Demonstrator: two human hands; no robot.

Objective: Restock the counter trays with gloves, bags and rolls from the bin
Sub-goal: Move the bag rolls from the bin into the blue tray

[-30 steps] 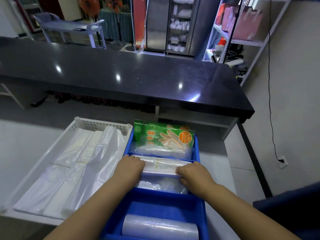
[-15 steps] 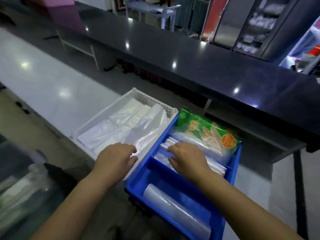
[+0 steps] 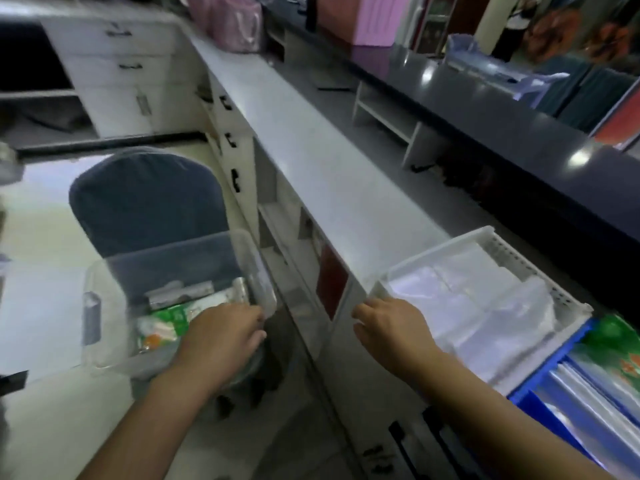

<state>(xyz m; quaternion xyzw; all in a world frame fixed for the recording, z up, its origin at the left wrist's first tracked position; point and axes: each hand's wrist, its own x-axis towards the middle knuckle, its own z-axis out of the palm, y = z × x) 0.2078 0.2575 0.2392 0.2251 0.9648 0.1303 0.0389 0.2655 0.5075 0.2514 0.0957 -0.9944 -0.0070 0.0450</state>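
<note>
A clear plastic bin (image 3: 104, 306) rests on a dark blue chair at lower left. Inside it lie a green glove packet (image 3: 166, 322) and silvery rolls (image 3: 194, 292). My left hand (image 3: 221, 337) reaches down into the bin's right side, fingers curled over the contents; whether it grips anything is hidden. My right hand (image 3: 388, 327) hovers at the near left corner of the white tray (image 3: 485, 237), fingers loosely apart, holding nothing. The white tray holds folded clear bags (image 3: 485, 306). The blue tray (image 3: 540, 400) at far right holds clear bag packs and a green glove packet (image 3: 616, 344).
A long white counter (image 3: 311, 143) runs from the trays to the far left, with drawers below it. A raised black countertop (image 3: 485, 109) runs behind, carrying pink boxes (image 3: 367, 19). The blue chair back (image 3: 145, 199) rises behind the bin.
My view has swung left from the trays to the bin. My left hand left the white tray and went into the bin. My right hand came off the blue tray to the white tray's corner.
</note>
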